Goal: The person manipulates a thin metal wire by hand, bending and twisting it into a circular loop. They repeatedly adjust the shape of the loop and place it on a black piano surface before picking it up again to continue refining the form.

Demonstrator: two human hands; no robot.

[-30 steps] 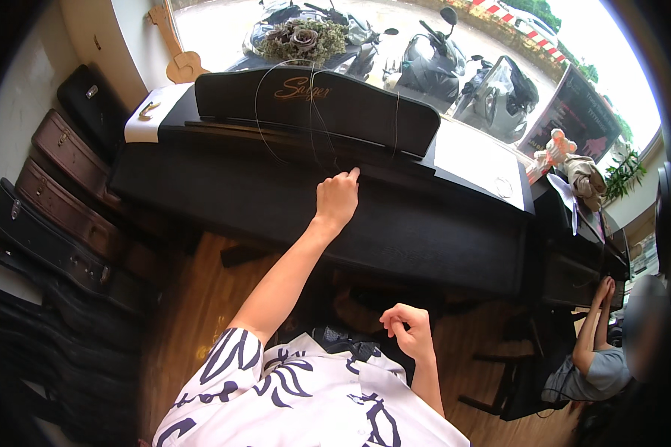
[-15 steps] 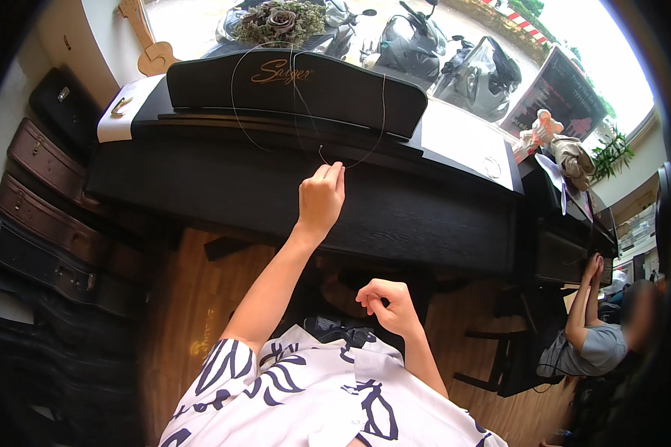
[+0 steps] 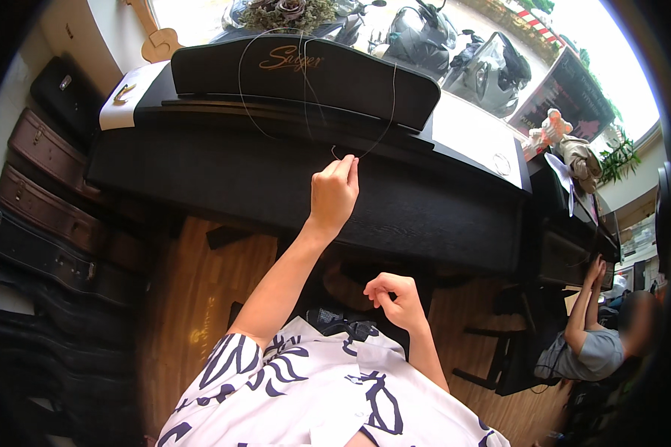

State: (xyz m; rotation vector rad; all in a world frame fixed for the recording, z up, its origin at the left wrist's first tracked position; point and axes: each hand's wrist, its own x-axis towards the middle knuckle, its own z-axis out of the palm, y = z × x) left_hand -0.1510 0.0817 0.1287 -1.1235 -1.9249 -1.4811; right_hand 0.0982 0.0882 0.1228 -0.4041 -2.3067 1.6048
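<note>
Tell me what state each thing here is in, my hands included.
Left hand: fingertips pinched on the thin wire
Thin wire: uncoiled, curving upward
Right hand: loosely curled, nothing visibly held
Black piano: no keys showing, apparently closed
Brown cases: shut
Wire ring: coiled, lying on the white sheet

Brown cases (image 3: 52, 153) stand at left, scooters (image 3: 488, 74) outdoors, and a green plant (image 3: 619, 158) at right.
</note>
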